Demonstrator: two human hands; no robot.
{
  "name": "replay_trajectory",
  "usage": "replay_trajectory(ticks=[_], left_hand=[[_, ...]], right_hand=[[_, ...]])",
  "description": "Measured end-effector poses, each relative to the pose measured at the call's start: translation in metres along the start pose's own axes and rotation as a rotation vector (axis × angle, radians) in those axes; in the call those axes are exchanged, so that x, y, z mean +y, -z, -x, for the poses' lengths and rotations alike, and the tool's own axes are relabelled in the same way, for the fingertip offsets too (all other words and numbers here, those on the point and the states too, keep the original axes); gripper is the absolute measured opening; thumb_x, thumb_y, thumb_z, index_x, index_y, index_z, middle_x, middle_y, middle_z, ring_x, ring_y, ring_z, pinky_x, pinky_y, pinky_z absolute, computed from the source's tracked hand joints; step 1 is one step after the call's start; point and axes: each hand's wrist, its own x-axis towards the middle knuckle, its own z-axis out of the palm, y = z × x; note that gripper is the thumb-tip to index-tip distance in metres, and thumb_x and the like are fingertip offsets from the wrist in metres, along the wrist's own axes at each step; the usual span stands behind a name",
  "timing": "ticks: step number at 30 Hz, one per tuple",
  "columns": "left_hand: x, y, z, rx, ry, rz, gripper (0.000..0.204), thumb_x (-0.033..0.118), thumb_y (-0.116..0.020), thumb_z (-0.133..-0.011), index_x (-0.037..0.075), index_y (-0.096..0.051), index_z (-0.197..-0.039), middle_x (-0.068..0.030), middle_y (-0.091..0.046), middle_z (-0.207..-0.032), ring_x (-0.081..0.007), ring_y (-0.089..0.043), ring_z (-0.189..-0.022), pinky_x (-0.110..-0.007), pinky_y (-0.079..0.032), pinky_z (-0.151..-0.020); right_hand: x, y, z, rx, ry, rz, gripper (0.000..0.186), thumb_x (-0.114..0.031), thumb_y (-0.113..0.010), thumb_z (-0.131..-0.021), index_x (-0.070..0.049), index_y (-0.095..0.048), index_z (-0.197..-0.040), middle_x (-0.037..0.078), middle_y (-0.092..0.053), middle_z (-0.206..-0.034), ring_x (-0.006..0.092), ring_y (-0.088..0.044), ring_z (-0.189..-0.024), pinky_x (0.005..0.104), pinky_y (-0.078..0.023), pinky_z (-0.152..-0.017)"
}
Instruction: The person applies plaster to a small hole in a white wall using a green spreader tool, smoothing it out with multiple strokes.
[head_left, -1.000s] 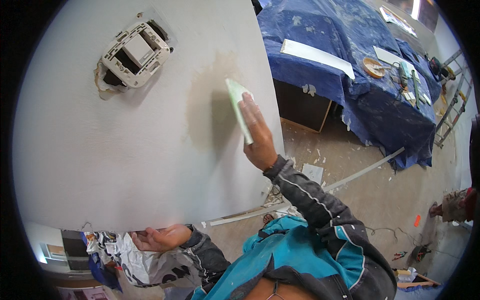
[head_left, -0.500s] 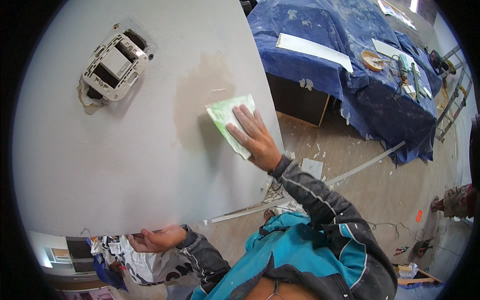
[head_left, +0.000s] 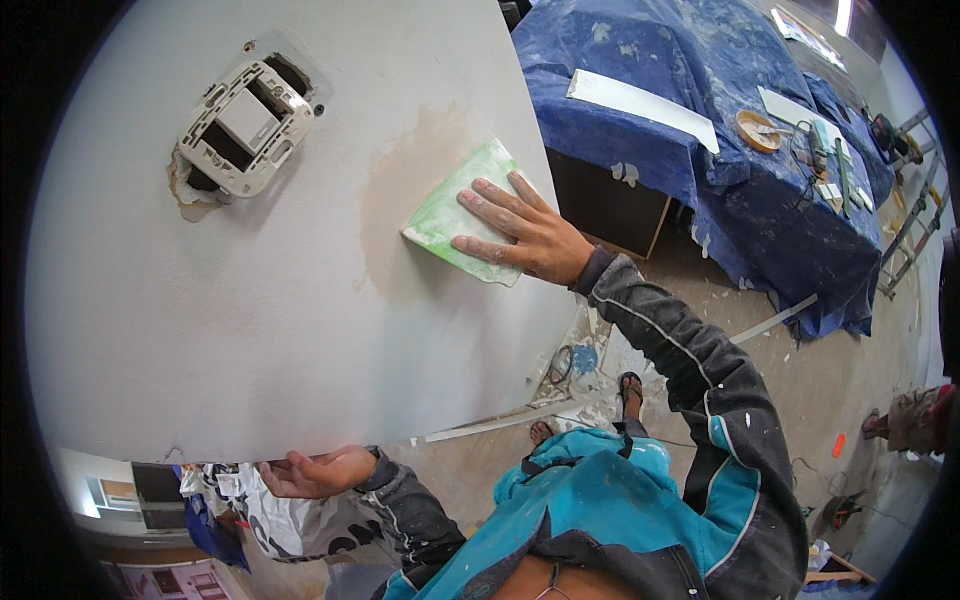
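Observation:
Under the spread fingers of my right hand (head_left: 515, 222) is a sheet of green sandpaper (head_left: 435, 222), coated with white dust. The hand holds it against the white wall (head_left: 250, 340), over the right part of a beige patch (head_left: 400, 170). Its thumb is hidden. Down at the wall's lower edge is my left hand (head_left: 318, 472), palm partly turned up, fingers loosely bent and nothing visible in them. A white switch frame (head_left: 248, 121) sits tilted over openings in the wall, left of the patch.
A blue dust sheet (head_left: 650, 60) covers furniture at upper right, carrying white strips, an orange bowl (head_left: 757, 131) and tools. A ladder (head_left: 915, 235) leans beyond it. Debris and a long pale strip (head_left: 500, 425) lie on the floor. Another person's leg (head_left: 905, 420) shows at far right.
My right hand and the sandpaper have shifted right and turned a little, with the fingers spread wider. The view has shifted slightly, and my feet now show more. My left hand stays at the wall's edge.

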Motion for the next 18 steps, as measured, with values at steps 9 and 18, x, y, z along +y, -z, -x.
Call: replay_trajectory(ticks=[9,18], left_hand=[[0.000,-0.007,0.003,-0.007,-0.003,-0.030,0.044,0.021,-0.054,-0.093,-0.007,-0.047,-0.126,-0.0242,-0.057,-0.119,-0.0322,-0.058,-0.110,-0.043,-0.048,-0.096],[0.006,-0.009,0.000,0.024,0.006,0.069,0.044,0.019,-0.056,-0.090,-0.006,-0.048,-0.125,-0.0246,-0.056,-0.122,-0.0328,-0.058,-0.112,-0.044,-0.047,-0.097]], right_hand=[[-0.095,-0.057,0.032,0.216,-0.418,-0.354,0.077,-0.001,-0.069,-0.081,-0.020,-0.045,-0.152,0.020,-0.035,-0.159,0.0380,-0.034,-0.147,0.0572,-0.029,-0.116],[-0.117,0.000,0.018,0.392,-0.821,-1.054,0.066,0.011,-0.048,-0.083,-0.001,-0.043,-0.148,0.026,-0.050,-0.143,0.0337,-0.050,-0.134,0.0333,-0.035,-0.111]])
